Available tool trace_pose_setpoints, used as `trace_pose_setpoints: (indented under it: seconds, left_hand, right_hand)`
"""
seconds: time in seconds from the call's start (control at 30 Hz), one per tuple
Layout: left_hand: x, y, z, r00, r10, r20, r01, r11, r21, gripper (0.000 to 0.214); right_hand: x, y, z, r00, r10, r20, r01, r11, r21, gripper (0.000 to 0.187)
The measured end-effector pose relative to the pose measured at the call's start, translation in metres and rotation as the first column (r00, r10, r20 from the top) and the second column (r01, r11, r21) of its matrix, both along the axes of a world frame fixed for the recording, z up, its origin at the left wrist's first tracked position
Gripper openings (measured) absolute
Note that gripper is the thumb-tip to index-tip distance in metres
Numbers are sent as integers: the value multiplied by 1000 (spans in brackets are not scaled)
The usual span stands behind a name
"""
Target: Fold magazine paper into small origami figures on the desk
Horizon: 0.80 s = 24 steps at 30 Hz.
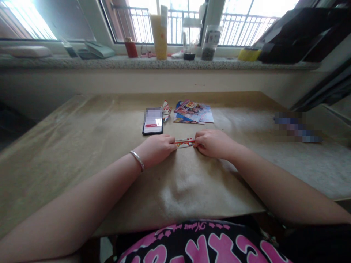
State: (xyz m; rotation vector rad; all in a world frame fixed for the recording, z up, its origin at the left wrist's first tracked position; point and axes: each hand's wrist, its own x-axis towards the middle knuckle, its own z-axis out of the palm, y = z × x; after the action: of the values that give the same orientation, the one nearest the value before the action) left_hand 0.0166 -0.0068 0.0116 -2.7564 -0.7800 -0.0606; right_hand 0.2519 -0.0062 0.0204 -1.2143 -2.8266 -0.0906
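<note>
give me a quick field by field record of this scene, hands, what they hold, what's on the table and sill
left hand: left hand pinches the left end of a small paper strip
right hand: right hand pinches its right end
strip: red and white, pressed low against the table
wrist: silver bangle on the left
behind hands: phone with lit screen, folded paper scraps, stack of colourful leaflets
table cover: brown paper sheet
windowsill: tall orange cup, red container, glass jars
</note>
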Motion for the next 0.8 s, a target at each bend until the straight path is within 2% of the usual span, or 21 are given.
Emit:
trace_pose_setpoints:
  seconds: [0.27, 0.53, 0.7, 0.8]
  left_hand:
    - [-6, 8, -3, 984, -32, 177, 42, 998, -56, 20]
    - [-4, 7, -11, 959, 6, 284, 9, 999, -52, 22]
    - [-3, 10, -11, 963, -50, 265, 72, 995, -75, 29]
    - [-2, 11, -11, 969, -33, 246, 56, 995, -87, 23]
  right_hand:
    - [2, 2, -7, 999, -4, -52, 6, 999, 43, 22]
    - [-4, 5, -17, 992, 100, -75, -89, 987, 137, 32]
    - [-6, 8, -22, 989, 107, -98, -91, 984, 151, 29]
    - [-8, 9, -24, 986, 116, -121, -94, 980, 174, 26]
